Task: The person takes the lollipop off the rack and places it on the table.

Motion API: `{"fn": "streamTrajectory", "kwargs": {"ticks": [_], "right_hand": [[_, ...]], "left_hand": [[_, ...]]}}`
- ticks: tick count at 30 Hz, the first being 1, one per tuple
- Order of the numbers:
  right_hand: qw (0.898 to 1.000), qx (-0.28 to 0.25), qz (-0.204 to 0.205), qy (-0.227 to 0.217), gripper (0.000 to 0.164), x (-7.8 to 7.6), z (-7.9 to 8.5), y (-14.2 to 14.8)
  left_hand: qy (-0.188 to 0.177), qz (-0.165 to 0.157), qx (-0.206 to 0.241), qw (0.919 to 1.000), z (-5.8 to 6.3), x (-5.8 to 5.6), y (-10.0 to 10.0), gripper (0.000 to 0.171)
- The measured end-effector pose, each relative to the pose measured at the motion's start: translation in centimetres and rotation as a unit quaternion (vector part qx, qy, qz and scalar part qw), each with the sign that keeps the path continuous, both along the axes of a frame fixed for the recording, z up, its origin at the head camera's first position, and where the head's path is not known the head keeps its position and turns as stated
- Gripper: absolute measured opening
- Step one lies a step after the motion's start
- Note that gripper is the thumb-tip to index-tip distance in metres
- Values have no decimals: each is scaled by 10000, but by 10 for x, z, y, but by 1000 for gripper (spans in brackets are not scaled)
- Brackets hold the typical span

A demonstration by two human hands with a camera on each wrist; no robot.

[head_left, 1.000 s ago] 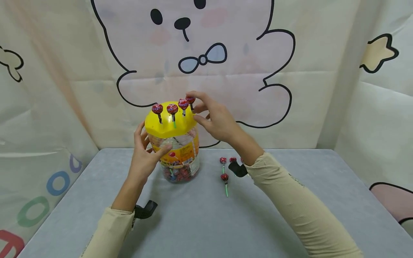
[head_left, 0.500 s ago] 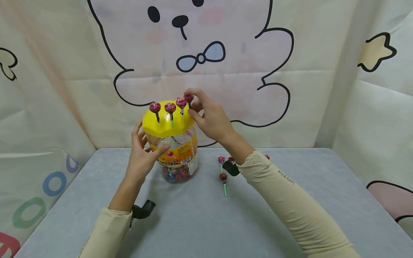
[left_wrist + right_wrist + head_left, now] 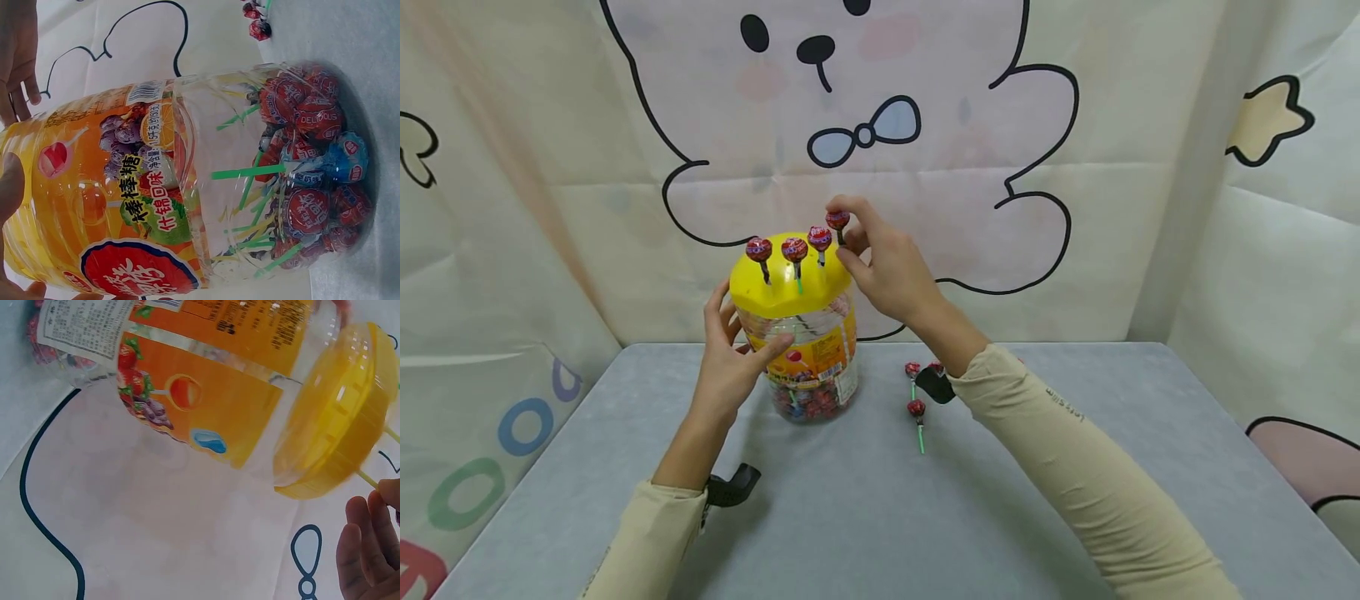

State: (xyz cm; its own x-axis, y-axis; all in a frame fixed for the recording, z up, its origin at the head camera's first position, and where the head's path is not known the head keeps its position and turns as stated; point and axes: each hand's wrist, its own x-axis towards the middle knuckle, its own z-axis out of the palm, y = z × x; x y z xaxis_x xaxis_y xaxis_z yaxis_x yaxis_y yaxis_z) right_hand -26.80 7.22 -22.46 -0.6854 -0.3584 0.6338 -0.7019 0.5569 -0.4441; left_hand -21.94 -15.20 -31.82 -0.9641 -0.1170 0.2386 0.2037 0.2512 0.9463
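A clear jar (image 3: 820,358) with an orange label and a domed yellow lid (image 3: 775,302) stands on the table. My left hand (image 3: 730,379) grips its side, thumb across the front. Several red-wrapped lollipops, such as this one (image 3: 794,250), stand upright in a row on the lid. At the row's right end, my right hand (image 3: 891,271) pinches a lollipop (image 3: 838,220). In the right wrist view, a pale yellow stick (image 3: 367,479) runs from the lid to the fingertips (image 3: 390,492). More lollipops (image 3: 306,209), mostly red with some blue, fill the jar's bottom.
Right of the jar, a red lollipop with a green stick (image 3: 917,410) lies on the grey table (image 3: 880,517). Others (image 3: 912,370) lie behind it, partly hidden by my right wrist and its black strap (image 3: 936,384). A printed cloth backdrop (image 3: 970,217) hangs behind the table.
My right hand and the lollipop it pinches have risen slightly relative to the lid. The left hand keeps its hold on the jar. The whole view has shifted a little.
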Motion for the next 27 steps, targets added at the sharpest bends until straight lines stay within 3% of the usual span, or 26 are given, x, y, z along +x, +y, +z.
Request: {"fn": "streamTrajectory", "kwargs": {"ticks": [9,16,20,27], "right_hand": [[9987,-475,14,-157,47,6,0,12],[9984,-397,-25,-397,48,17,-8,28],[9969,-519,-27,-594,49,30,-19,43],[9928,-505,-321,-1035,52,58,-56,76]], "left_hand": [[-43,-19,28,10000,-1,0,0,99],[-74,-94,28,9999,2,1,-1,100],[-90,-116,14,9999,3,2,-1,101],[-47,-132,10,9999,0,2,-1,100]]}}
